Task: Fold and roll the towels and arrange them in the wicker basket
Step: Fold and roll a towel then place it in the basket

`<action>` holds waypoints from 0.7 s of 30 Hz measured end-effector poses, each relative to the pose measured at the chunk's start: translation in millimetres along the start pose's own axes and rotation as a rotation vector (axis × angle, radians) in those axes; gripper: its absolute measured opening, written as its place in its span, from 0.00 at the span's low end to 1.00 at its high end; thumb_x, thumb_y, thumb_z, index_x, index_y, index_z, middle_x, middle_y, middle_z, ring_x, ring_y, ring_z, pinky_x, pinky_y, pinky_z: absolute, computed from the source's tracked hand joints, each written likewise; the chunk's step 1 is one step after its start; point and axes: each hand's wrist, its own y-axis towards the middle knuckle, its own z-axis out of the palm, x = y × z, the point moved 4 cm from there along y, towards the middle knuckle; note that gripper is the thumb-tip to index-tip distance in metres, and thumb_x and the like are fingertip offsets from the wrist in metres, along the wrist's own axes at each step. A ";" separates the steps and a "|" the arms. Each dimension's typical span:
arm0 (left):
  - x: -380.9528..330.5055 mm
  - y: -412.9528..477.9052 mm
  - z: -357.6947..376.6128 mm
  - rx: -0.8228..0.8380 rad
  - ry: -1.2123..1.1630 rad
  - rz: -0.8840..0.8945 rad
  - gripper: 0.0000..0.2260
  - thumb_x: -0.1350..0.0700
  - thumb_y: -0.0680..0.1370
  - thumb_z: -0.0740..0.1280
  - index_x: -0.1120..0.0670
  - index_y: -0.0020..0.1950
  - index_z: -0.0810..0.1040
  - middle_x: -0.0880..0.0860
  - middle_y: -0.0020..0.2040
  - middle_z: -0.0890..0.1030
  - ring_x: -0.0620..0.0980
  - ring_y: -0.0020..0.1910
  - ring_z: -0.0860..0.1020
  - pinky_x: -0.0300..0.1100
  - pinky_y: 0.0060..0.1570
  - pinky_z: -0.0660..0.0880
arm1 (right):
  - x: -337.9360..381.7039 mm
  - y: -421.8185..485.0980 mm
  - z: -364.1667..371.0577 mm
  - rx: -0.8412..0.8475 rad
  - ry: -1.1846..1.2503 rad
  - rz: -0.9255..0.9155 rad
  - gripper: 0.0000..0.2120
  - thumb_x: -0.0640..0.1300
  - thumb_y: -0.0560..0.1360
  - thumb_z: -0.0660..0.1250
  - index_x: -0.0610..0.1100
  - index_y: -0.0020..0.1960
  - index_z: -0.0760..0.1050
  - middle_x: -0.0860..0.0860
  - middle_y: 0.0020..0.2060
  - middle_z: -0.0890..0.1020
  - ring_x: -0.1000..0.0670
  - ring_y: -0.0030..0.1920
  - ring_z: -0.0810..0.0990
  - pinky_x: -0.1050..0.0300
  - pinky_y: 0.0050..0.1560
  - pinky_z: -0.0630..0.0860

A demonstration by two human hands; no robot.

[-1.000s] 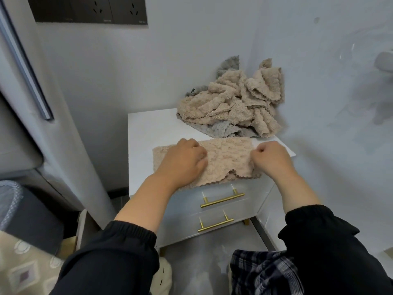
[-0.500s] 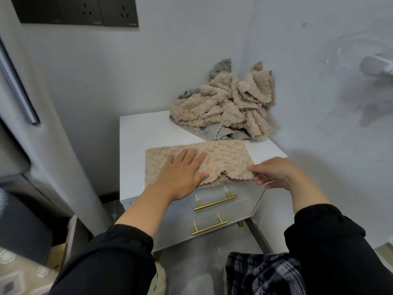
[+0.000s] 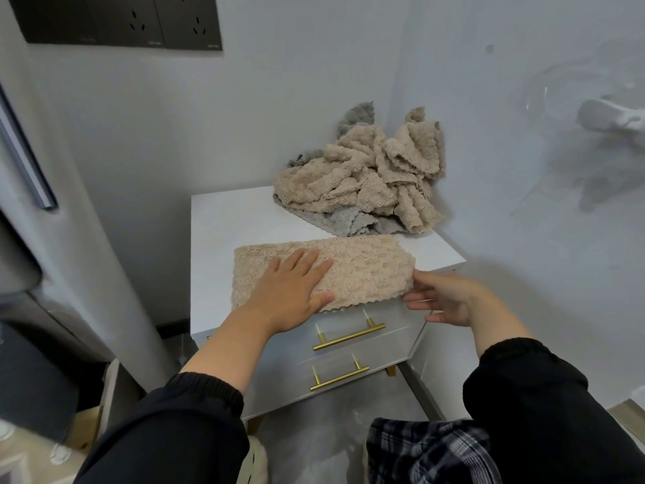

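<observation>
The left hand (image 3: 292, 293) presses flat, fingers straight, on the folded beige towel (image 3: 370, 270) at the white nightstand's (image 3: 213, 246) front edge, a crumpled towel pile (image 3: 363, 179) behind it, while the right hand's (image 3: 445, 298) relaxed fingers touch the towel's right end.

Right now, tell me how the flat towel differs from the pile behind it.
The folded towel lies flat as a strip; the pile is crumpled and heaped in the corner. The folded towel is all beige; the pile mixes beige and grey. The left hand presses the folded towel, the right hand is at its end; no hand touches the pile. Both sit on the white nightstand.
</observation>
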 end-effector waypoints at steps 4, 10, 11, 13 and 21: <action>-0.6 0.2 -0.9 0.003 -0.002 -0.008 0.28 0.37 0.81 0.46 0.44 0.78 0.43 0.49 0.79 0.43 0.50 0.78 0.43 0.54 0.75 0.43 | -0.1 -1.2 1.8 0.053 0.055 0.010 0.21 0.61 0.75 0.62 0.42 0.51 0.74 0.47 0.44 0.79 0.50 0.46 0.77 0.51 0.52 0.70; -1.9 1.4 -1.9 -0.007 0.008 -0.017 0.28 0.37 0.80 0.47 0.44 0.78 0.45 0.48 0.79 0.45 0.50 0.78 0.45 0.54 0.75 0.45 | 12.2 -6.2 2.6 0.057 0.094 -0.031 0.31 0.68 0.75 0.54 0.40 0.56 0.73 0.45 0.47 0.78 0.48 0.46 0.78 0.52 0.47 0.74; -2.1 1.6 -1.5 -0.008 0.005 -0.017 0.28 0.37 0.80 0.47 0.44 0.78 0.45 0.48 0.79 0.45 0.50 0.78 0.45 0.54 0.75 0.45 | 14.4 -7.6 2.9 0.061 0.106 -0.041 0.32 0.67 0.75 0.54 0.39 0.59 0.72 0.44 0.48 0.78 0.48 0.46 0.78 0.52 0.46 0.75; -1.6 2.4 -1.3 -0.016 -0.003 -0.017 0.28 0.37 0.80 0.48 0.44 0.78 0.46 0.48 0.79 0.46 0.50 0.78 0.45 0.54 0.75 0.45 | 17.1 -9.8 4.0 0.051 0.088 -0.060 0.30 0.65 0.75 0.59 0.40 0.62 0.72 0.43 0.51 0.79 0.48 0.46 0.80 0.53 0.44 0.76; 0.1 4.2 -3.1 -0.035 -0.027 -0.014 0.28 0.37 0.80 0.50 0.43 0.78 0.48 0.48 0.79 0.47 0.50 0.77 0.47 0.53 0.75 0.47 | 8.3 -7.2 12.9 0.041 0.205 0.008 0.10 0.52 0.75 0.67 0.46 0.49 0.74 0.48 0.42 0.79 0.50 0.38 0.77 0.54 0.46 0.75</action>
